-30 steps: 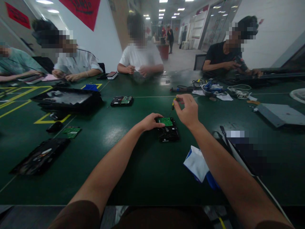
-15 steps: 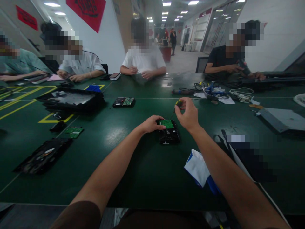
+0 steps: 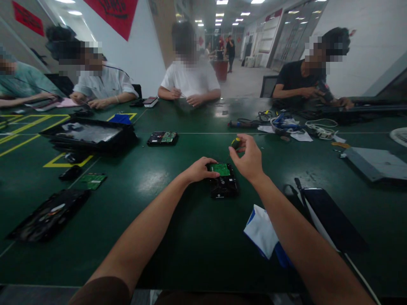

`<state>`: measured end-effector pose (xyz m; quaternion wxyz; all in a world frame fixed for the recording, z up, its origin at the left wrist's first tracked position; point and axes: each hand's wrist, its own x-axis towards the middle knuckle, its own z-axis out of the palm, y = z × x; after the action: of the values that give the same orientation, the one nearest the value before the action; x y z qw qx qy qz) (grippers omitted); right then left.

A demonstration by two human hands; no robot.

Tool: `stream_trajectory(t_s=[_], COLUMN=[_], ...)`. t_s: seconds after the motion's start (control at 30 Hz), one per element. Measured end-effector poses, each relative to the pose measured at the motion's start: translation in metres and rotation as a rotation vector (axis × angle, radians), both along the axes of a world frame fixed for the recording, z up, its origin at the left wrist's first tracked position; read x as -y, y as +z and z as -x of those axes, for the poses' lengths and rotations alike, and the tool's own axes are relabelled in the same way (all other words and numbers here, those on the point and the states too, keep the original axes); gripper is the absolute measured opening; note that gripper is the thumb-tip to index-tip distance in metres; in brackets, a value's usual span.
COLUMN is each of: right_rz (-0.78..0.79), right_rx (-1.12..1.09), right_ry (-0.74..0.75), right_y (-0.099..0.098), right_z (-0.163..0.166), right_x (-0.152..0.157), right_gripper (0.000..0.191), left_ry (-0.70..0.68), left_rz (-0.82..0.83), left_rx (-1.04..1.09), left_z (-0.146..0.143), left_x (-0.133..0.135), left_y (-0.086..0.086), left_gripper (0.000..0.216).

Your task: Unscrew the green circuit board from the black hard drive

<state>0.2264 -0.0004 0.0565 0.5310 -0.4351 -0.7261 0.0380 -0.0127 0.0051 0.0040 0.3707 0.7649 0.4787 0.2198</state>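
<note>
A black hard drive point(image 3: 224, 186) with a green circuit board point(image 3: 222, 169) on its upper face lies on the dark green table in front of me. My left hand point(image 3: 203, 169) grips it along its left side, the thumb resting across the top near the board. Just above the drive's far right corner, my right hand point(image 3: 248, 154) holds a screwdriver point(image 3: 235, 143) by its yellow and dark handle. The shaft points down toward the drive; its tip is too faint to make out.
Another hard drive point(image 3: 162, 138) lies beyond, left of centre. At left are a black tray point(image 3: 92, 131), a loose circuit board point(image 3: 93, 181) and a dark casing point(image 3: 51, 214). A white-blue cloth point(image 3: 261, 231), a phone point(image 3: 333, 216) and a grey metal box point(image 3: 377, 163) are rightward. Several people sit opposite.
The view has shifted slightly, so the table sits a little lower in it. Both hands keep their holds, and the screwdriver stays over the drive's far right corner.
</note>
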Motion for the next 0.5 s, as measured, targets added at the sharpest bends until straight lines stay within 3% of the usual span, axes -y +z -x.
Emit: stream_trajectory(t_s=[0.17,0.33,0.5], right_rz=[-0.026,-0.121,0.19], right_rx=[-0.028,-0.061,0.182], right_ry=[-0.052,-0.157,-0.222], right_y=[0.01,0.046,0.075], right_z=[-0.002,-0.006,-0.031], right_x=[0.006,0.017,0.055], right_gripper=[0.043,0.044,0.039], left_ry=[-0.005,0.001,0.003], left_rz=[-0.021,-0.01,0.01], left_rx=[-0.018,-0.016,-0.016], left_z=[0.002,0.002,0.003], left_x=[-0.002,-0.001,0.0], left_y=[0.0,0.002,0.002], left_gripper=[0.077,0.078,0.077])
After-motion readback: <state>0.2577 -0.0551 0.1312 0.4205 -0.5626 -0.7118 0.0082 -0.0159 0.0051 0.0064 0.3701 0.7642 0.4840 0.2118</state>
